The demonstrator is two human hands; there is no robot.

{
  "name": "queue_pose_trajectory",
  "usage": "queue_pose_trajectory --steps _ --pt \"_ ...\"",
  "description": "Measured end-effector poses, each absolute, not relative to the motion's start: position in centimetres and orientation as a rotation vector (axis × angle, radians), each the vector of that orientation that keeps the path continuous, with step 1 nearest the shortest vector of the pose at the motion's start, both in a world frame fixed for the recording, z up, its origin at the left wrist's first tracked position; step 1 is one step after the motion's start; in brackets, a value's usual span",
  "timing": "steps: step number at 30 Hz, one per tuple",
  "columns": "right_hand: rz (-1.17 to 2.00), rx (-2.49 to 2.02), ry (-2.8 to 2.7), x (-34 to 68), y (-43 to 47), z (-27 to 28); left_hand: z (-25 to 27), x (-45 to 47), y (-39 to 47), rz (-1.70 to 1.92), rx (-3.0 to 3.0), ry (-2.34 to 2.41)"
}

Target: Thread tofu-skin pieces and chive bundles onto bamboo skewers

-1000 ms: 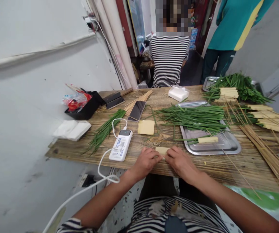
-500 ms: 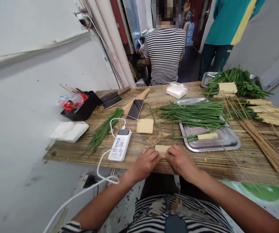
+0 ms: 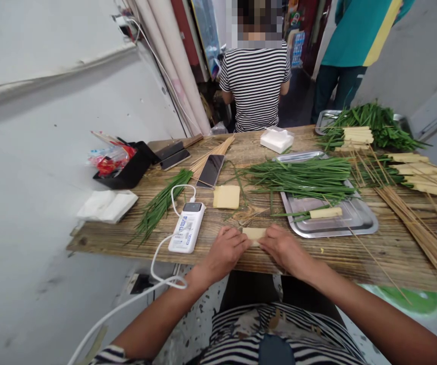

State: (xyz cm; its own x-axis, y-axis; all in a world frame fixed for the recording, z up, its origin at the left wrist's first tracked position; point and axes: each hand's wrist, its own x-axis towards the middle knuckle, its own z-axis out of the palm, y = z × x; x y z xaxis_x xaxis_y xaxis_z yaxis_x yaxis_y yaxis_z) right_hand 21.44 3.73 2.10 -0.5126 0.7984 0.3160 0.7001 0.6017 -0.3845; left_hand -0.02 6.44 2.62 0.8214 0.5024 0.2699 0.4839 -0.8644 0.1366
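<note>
At the table's front edge, a pale yellow tofu sheet (image 3: 254, 233) lies between my hands. My left hand (image 3: 226, 248) pinches its left end, and my right hand (image 3: 282, 246) pinches its right end. The fingertips cover both ends, and whether anything is inside the sheet is hidden. Beyond it rests a small stack of square tofu sheets (image 3: 226, 196). To the right, a metal tray (image 3: 332, 230) bears a heap of green chives (image 3: 302, 177) and one tofu roll (image 3: 325, 212) with chives sticking out of its left end.
A white power bank (image 3: 187, 228) with a cable lies left of my hands, near a phone (image 3: 211, 170) and more chives (image 3: 164, 201). Bamboo skewers (image 3: 416, 228) and skewered tofu rolls (image 3: 424, 172) spread over the right side. Two people stand beyond the wooden table (image 3: 127, 238).
Both hands stay on the tofu sheet with only a very slight shift of the fingers. The person in stripes beyond the table has moved a little to the left.
</note>
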Motion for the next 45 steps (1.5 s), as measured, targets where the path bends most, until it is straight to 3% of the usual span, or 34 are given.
queue_pose_trajectory --steps 8,22,32,45 --pt "0.186 -1.176 -2.386 21.6 3.5 2.1 2.1 -0.4 6.1 0.581 2.918 0.812" --pt "0.418 -1.197 -2.409 21.7 4.6 2.1 2.4 -0.7 6.9 0.727 2.88 0.746" --pt "0.292 -1.32 -2.289 21.1 3.3 2.2 3.0 -0.1 7.5 0.643 2.784 0.814" --pt "0.339 -1.243 -2.302 21.8 3.8 1.5 1.9 -0.2 8.1 0.88 2.615 0.788"
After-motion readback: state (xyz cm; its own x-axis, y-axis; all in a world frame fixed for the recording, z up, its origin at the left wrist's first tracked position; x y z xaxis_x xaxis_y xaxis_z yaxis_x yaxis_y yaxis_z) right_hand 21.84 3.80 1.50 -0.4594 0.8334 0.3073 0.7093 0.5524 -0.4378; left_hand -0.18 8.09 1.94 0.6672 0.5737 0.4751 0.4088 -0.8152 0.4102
